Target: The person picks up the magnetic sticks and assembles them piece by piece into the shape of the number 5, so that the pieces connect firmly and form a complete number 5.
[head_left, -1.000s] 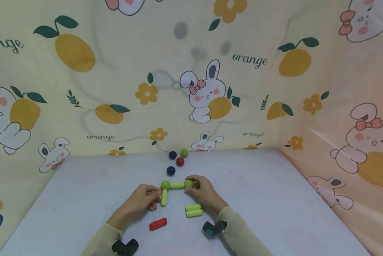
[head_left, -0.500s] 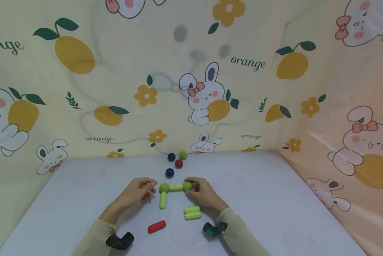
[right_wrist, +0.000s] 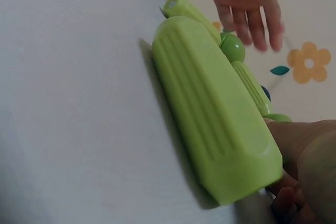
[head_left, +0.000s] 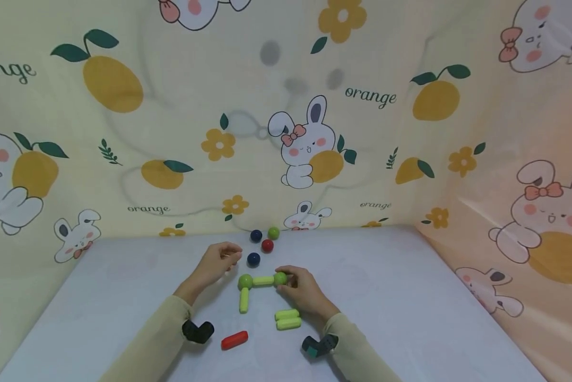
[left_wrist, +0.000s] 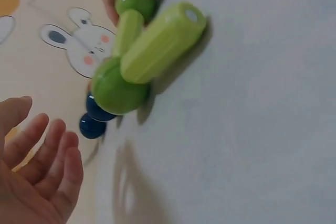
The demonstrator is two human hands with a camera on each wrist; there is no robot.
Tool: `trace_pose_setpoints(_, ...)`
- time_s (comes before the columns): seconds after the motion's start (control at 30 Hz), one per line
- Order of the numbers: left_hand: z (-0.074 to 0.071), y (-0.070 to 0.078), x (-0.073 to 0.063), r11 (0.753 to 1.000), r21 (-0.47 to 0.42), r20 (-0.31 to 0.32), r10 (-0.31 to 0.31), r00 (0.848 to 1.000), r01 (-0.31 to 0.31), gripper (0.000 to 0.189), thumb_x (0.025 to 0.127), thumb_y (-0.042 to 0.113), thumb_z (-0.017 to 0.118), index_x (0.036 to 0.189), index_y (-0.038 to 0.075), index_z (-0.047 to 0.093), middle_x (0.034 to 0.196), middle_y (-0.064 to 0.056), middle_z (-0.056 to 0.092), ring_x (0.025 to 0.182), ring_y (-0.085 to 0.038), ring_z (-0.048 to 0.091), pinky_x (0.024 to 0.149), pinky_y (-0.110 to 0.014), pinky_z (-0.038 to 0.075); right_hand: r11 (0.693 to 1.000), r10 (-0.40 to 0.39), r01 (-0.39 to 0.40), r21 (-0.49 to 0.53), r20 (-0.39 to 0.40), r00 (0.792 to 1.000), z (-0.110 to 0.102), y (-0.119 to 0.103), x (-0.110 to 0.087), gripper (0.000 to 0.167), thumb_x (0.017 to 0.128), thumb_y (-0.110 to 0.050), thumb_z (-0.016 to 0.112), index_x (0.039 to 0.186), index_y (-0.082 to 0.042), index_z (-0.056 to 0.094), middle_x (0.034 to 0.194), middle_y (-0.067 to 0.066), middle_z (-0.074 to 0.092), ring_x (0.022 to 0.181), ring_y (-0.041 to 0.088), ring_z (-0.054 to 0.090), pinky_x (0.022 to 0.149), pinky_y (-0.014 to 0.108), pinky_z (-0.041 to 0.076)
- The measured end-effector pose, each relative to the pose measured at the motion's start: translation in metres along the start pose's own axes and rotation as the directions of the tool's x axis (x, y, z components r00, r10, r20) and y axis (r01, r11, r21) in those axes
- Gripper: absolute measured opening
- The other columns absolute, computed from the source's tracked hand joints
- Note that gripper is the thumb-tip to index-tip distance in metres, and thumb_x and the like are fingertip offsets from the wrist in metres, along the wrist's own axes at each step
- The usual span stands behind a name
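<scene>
My right hand [head_left: 306,291] pinches the green ball [head_left: 280,278] at the right end of a joined piece. A light green rod [head_left: 263,281] runs from that ball to another green ball [head_left: 245,281]. From this left ball a second light green rod [head_left: 244,301] points toward me; its free end shows in the left wrist view. My left hand [head_left: 217,263], holding nothing, hovers left of the near dark blue ball [head_left: 253,259], apart from it. In the left wrist view its fingers [left_wrist: 50,153] are loosely spread.
Beyond the joined piece lie another dark blue ball [head_left: 256,236], a red ball [head_left: 267,245] and a loose green ball [head_left: 274,233]. Two light green rods [head_left: 288,319] lie side by side near my right wrist. A red rod [head_left: 234,340] lies nearer me. A patterned cloth [head_left: 185,132] stands behind the table.
My left hand has let go of the joined piece, drawn back left, then moved forward toward the dark blue ball. My right hand keeps hold of the green ball.
</scene>
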State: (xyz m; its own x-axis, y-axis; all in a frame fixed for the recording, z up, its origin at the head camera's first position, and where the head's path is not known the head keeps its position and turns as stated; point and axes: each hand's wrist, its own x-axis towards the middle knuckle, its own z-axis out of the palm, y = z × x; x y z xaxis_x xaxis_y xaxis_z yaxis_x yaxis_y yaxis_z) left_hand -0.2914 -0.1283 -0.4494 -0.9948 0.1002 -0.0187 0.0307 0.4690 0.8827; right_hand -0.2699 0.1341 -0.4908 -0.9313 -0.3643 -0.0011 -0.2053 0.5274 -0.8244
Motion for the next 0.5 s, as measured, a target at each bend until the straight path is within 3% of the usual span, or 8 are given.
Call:
trace_pose_setpoints(0.23,0.015,0.001,0.017,0.991,0.127,0.068,-0.054,0.996,0.045,0.037,0.100,0.022,0.062,0.133,0.006,0.060,0.135,-0.017,0.062,0.121,-0.032,0.059,0.105,-0.048,0.049,1.000,-0.026,0.026,0.001,-0.007,1.000,-0.001,0.000,0.000,0.043,0.094,-0.014,0.070,0.136,-0.012,0.062,0.111,0.003,0.064,0.083,0.014,0.053,0.068,0.021,0.045)
trace_pose_setpoints(0.5,0.033,0.003,0.027,0.977,0.200,0.102,-0.100,0.990,0.078,0.043,0.098,0.021,0.065,0.139,0.011,0.058,0.144,-0.020,0.055,0.133,-0.038,0.052,0.111,-0.055,0.043,1.000,-0.008,0.008,-0.011,-0.005,1.000,0.000,0.003,0.000,0.041,0.094,-0.015,0.070,0.135,-0.014,0.063,0.114,0.002,0.065,0.084,0.013,0.053,0.069,0.021,0.046)
